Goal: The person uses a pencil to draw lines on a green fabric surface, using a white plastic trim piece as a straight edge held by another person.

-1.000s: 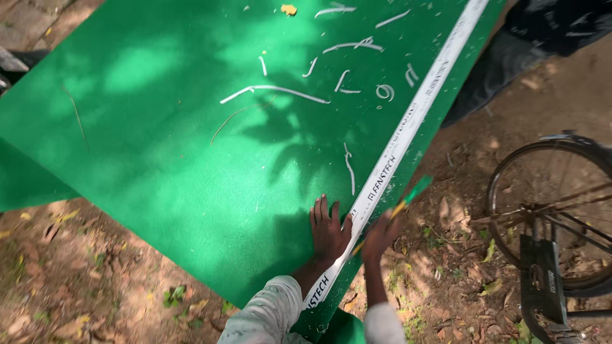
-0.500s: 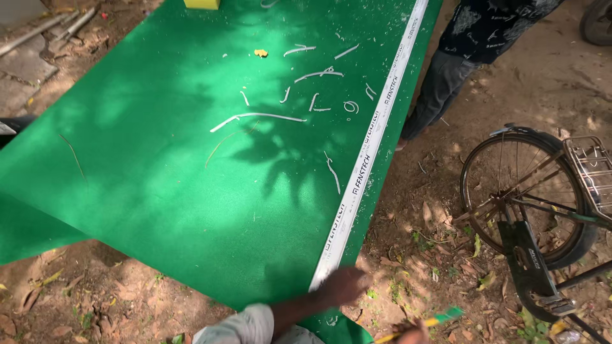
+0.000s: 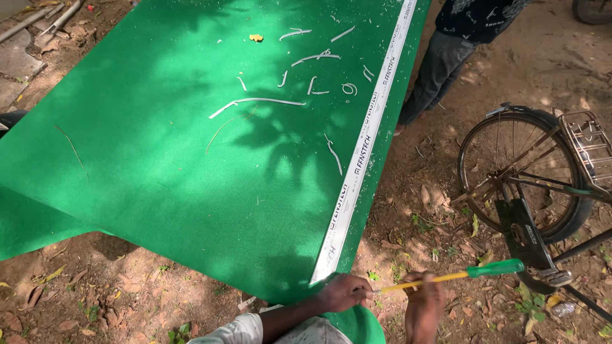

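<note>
Bottom centre of the frame: left hand (image 3: pixel 343 292) closed on the near corner of the green sheet (image 3: pixel 159 146), fingers pinching the yellow end of a tool (image 3: pixel 449 276). Just right of it, right hand (image 3: pixel 424 306) curled loosely beneath the tool's shaft, touching or almost touching it; grip not clear from this angle. Tool lying nearly level, slightly raised toward the right, yellow along most of its length, green at the far right end, over bare ground. White sleeve (image 3: pixel 239 330) at the bottom edge, left of centre.

Below and around the hands: brown soil (image 3: pixel 140 299) with dry leaves and a few small weeds.

Right side, middle: bicycle (image 3: pixel 542 185) standing on the soil, rear wheel, carrier rack and dark frame in view, well apart from the sheet.

Filling the left and centre: the sheet, spread flat, dappled with leaf shadow. White strip (image 3: pixel 363 153) running along its right edge from near the left hand up to the top of the frame. Pale curled shavings (image 3: pixel 255 102) scattered across the upper middle, a small yellow scrap (image 3: pixel 255 37) above them.

Top right: another person's leg (image 3: pixel 433 70) in dark trousers, standing just beside the sheet's edge.

Top left corner: grey slabs and pipes (image 3: pixel 38 19) on the ground.
</note>
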